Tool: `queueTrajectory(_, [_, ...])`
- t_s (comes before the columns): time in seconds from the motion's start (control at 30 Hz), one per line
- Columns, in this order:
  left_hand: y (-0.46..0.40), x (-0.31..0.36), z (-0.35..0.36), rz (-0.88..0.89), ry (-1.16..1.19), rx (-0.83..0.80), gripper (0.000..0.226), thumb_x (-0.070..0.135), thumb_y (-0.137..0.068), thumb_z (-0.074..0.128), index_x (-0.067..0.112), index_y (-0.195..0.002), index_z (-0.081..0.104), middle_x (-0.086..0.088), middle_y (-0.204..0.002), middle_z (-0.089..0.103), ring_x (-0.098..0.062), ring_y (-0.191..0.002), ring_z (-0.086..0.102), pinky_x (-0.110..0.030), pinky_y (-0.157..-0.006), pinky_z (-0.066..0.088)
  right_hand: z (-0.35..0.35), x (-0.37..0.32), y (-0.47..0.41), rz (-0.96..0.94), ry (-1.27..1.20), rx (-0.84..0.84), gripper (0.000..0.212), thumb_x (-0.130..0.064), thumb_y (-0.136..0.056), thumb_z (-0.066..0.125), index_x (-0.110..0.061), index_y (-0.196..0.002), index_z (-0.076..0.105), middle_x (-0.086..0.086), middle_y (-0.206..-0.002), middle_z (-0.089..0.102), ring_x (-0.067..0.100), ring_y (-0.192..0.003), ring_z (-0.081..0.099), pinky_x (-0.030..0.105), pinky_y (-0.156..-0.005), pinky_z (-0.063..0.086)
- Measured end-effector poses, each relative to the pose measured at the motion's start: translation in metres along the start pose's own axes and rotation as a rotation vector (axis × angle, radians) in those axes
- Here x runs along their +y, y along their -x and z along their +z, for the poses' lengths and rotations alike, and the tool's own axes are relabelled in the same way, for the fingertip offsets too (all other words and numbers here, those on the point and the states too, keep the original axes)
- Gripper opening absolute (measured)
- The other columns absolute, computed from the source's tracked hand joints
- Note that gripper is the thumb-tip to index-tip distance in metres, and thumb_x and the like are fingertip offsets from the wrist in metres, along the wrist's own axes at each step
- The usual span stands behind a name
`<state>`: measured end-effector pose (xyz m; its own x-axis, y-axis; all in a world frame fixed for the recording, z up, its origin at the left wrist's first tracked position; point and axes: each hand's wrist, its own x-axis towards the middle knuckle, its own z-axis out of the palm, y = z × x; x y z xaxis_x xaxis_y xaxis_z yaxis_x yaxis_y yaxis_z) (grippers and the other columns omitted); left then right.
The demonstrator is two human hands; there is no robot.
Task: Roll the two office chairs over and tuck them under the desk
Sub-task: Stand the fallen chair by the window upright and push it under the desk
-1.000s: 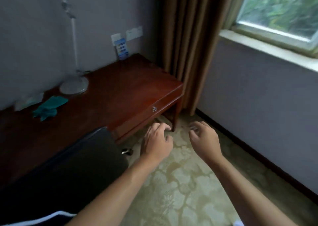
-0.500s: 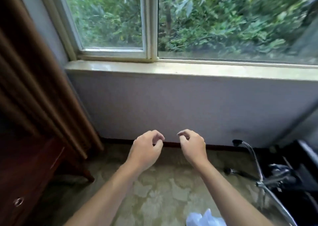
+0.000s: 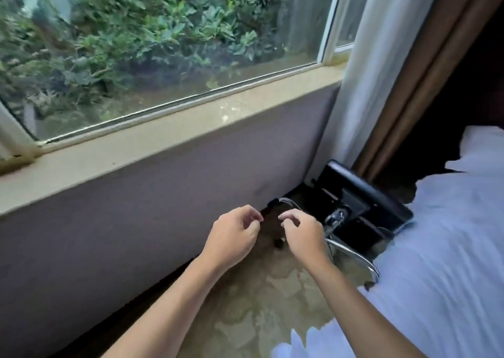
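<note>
The office chair (image 3: 362, 210) is lying wedged in the corner of the room, its black seat or back panel tipped at a slant and its chrome frame sticking out toward the person. It is sitting between the wall under the window (image 3: 163, 194) and the white bedding (image 3: 441, 248), close to the curtains (image 3: 387, 85), on the patterned carpet (image 3: 259, 316). Whether it is standing on its wheels or leaning over is hard to tell; no casters are showing clearly.

Both hands are hovering in front of it, holding nothing. The left hand (image 3: 231, 237) is hanging loosely curled, fingers bent but not closed on anything. The right hand (image 3: 302, 235) is doing the same, just beside a chrome bar and seemingly not touching it.

Several things are looking risky from here. The chair is sitting so tight against bed and wall that pulling on the thin chrome part is likely to twist or tip it rather than roll it. The bedding is draping close to the frame and could be catching on it and dragging along. The curtain hem is hanging near the chair and could be snagging too. The carpet is likely resisting the wheels, so a sharp tug risks a jerk into the wall. The counter is not in view, so the path back has to be judged after turning.

No containers are showing in this view, so there is nothing to report as held in one.
</note>
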<state>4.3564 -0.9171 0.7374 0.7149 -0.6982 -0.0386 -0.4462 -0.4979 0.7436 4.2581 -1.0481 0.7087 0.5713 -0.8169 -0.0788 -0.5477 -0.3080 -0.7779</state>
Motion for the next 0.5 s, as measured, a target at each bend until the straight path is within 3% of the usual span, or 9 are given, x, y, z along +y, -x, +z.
queueTrajectory(0.23, [-0.104, 0.043, 0.062, 0.151, -0.033, -0.232, 0.015, 0.027, -0.086, 0.055, 0.035, -0.089, 0.067, 0.02, -0.085, 0.068, 0.002, -0.083, 0.061, -0.023, -0.078, 0.049, -0.045, 0.054, -0.079, 0.256, -0.076, 0.208, 0.025, -0.012, -0.082, 0.053, -0.029, -0.081, 0.071, -0.008, -0.083, 0.07, 0.016, -0.082, 0.061, 0.03, -0.076, 0.048])
queueTrajectory(0.5, [-0.252, 0.093, 0.134, 0.172, -0.186, -0.391, 0.012, 0.029, -0.086, 0.053, 0.037, -0.088, 0.062, 0.024, -0.083, 0.067, 0.003, -0.08, 0.061, -0.014, -0.071, 0.044, -0.088, 0.129, -0.223, 0.461, -0.252, 0.26, 0.028, -0.012, -0.082, 0.047, -0.032, -0.083, 0.067, -0.009, -0.078, 0.068, 0.018, -0.079, 0.063, 0.031, -0.072, 0.051])
